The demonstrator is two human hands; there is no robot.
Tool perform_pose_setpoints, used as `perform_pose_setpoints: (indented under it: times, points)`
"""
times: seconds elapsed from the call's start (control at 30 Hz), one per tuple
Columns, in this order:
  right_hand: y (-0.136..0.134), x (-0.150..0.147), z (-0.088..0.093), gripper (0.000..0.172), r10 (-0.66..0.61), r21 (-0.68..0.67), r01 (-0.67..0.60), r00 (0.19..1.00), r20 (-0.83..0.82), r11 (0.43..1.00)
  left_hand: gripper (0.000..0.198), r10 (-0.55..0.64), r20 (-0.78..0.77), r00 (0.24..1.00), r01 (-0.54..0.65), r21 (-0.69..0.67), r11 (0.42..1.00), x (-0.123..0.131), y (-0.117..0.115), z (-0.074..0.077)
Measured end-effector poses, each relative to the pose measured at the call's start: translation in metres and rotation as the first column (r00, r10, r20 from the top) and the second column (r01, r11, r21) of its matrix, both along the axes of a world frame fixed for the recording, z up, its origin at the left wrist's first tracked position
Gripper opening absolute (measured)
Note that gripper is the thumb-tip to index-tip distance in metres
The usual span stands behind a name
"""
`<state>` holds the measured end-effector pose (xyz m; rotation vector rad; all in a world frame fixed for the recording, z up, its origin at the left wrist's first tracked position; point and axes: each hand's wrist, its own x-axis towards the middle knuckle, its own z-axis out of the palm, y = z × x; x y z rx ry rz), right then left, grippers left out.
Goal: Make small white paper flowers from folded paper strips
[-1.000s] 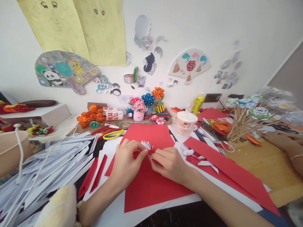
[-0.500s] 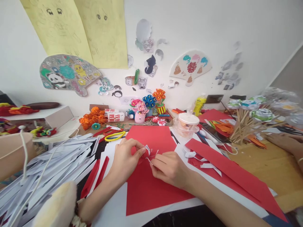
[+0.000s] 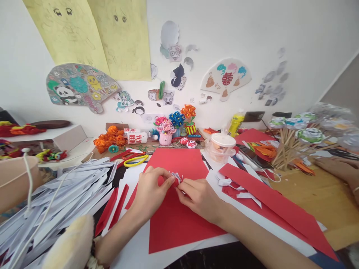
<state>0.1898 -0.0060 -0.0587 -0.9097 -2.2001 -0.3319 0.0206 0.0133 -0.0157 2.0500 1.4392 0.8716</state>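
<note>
Above a large red paper sheet [image 3: 179, 231], my two hands meet over a small folded red and white paper piece [image 3: 176, 176]. My left hand [image 3: 151, 188] pinches it from the left between thumb and fingers. From the right, the closed fingers of my right hand [image 3: 200, 196] grip its edge, where thin white paper ends stick up. My fingers hide most of the piece. White sheets [image 3: 134, 228] lie under the red one. Beside my left forearm rest narrow folded red strips [image 3: 119, 205].
A heap of white paper strips [image 3: 70, 194] covers the left side. Yellow-handled scissors [image 3: 136, 160] lie behind my left hand. A lidded plastic cup [image 3: 223, 144], red paper [image 3: 269, 201] and white scraps [image 3: 249, 196] are to the right. Another person's hand [image 3: 339, 168] rests at far right.
My right hand has closed in on my left, and the gap between their fingertips has narrowed. The thin white ends that stretched between them are now gathered at the paper piece.
</note>
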Motion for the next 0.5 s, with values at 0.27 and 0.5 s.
perform_pose_setpoints:
  times: [0.27, 0.5]
  points:
    - [-0.0015, -0.0004, 0.0035, 0.028, 0.07, 0.08, -0.071, 0.997, 0.015, 0.994, 0.026, 0.023, 0.061, 0.998, -0.017, -0.098, 0.995, 0.0003, 0.0033, 0.004]
    - [-0.0002, 0.001, 0.0007, 0.029, -0.007, 0.08, 0.009, 1.0, -0.02, 0.997, 0.022, -0.087, 0.038, 0.995, 0.087, 0.002, 0.996, -0.0034, 0.0016, 0.003]
